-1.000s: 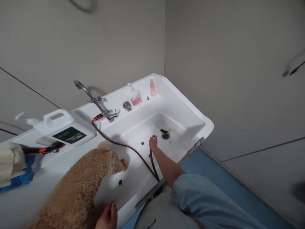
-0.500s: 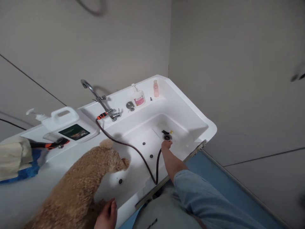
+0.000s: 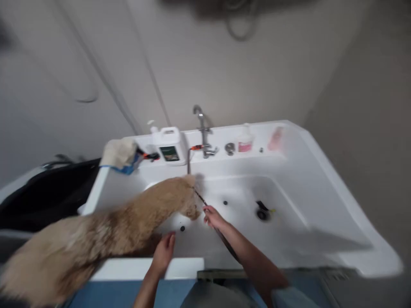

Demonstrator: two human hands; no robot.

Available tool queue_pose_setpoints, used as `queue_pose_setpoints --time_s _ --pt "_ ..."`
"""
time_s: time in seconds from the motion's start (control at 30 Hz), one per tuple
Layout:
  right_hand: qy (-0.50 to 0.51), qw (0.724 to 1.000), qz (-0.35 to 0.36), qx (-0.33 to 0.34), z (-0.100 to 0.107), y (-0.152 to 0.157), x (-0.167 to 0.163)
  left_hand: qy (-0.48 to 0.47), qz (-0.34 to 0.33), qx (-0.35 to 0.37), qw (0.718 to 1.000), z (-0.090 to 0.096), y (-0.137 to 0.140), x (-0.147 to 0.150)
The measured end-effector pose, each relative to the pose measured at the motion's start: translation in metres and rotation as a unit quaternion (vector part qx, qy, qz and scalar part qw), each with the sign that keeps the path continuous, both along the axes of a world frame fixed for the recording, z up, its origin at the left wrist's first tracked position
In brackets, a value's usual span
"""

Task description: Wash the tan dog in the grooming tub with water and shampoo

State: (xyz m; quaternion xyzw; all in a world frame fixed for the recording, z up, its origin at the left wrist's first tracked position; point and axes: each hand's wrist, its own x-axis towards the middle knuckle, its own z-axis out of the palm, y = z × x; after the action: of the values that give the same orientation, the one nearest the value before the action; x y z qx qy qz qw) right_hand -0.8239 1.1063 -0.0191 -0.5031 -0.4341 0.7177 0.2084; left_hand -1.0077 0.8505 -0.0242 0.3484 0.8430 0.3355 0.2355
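Observation:
A curly tan dog (image 3: 122, 226) stands in the white grooming tub (image 3: 321, 179), its head near the tub's middle. My right hand (image 3: 212, 217) is closed on a dark hose (image 3: 201, 197) just in front of the dog's snout. The hose runs up to the chrome faucet (image 3: 202, 128) on the back ledge. My left hand (image 3: 163, 252) rests against the dog's chest at the tub's front rim, fingers apart. The frame is motion-blurred.
A drain (image 3: 263, 212) sits in the tub floor to the right. On the back ledge stand a white jug (image 3: 168, 145), a pump bottle (image 3: 245, 141), a pink bottle (image 3: 275, 137) and a folded towel (image 3: 118, 154). A black mat (image 3: 48, 192) lies left.
The view has swung to face the tub squarely. My right hand pulled back from the drain, bringing the hose toward the dog's head. My left hand has stayed on the dog.

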Motion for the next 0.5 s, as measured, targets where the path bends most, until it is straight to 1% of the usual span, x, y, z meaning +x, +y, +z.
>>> queue_pose_setpoints --time_s 0.03,0.07,0.1,0.13,0.17,0.2,0.27,0.33,0.43,0.5 --pt "-0.001 0.996 0.084 0.007 0.002 -0.023 -0.018 -0.034 0.036 0.039 0.998 0.004 0.009 0.000" --pt "-0.001 0.985 0.172 0.024 0.002 -0.048 -0.032 -0.072 0.075 0.073 0.992 0.009 0.019 -0.001" --pt "0.002 0.964 0.258 0.054 0.002 -0.071 -0.040 -0.117 0.127 0.097 0.980 0.014 0.028 -0.004" --pt "0.009 0.942 0.323 0.091 0.002 -0.092 -0.044 -0.166 0.177 0.111 0.964 0.019 0.037 -0.008" --pt "0.016 0.921 0.366 0.133 0.002 -0.109 -0.047 -0.217 0.211 0.118 0.946 0.023 0.044 -0.011" --pt "0.022 0.905 0.388 0.171 0.002 -0.122 -0.048 -0.260 0.242 0.126 0.926 0.026 0.049 -0.014" --pt "0.021 0.896 0.386 0.219 0.006 -0.138 -0.050 -0.338 0.276 0.165 0.885 0.029 0.053 -0.019" --pt "0.009 0.900 0.365 0.237 0.013 -0.142 -0.055 -0.387 0.305 0.208 0.845 0.029 0.050 -0.022" --pt "0.007 0.913 0.313 0.263 0.026 -0.139 -0.068 -0.421 0.364 0.248 0.793 0.029 0.035 -0.032" --pt "0.015 0.911 0.303 0.278 0.034 -0.139 -0.077 -0.438 0.373 0.270 0.772 0.030 0.017 -0.043"
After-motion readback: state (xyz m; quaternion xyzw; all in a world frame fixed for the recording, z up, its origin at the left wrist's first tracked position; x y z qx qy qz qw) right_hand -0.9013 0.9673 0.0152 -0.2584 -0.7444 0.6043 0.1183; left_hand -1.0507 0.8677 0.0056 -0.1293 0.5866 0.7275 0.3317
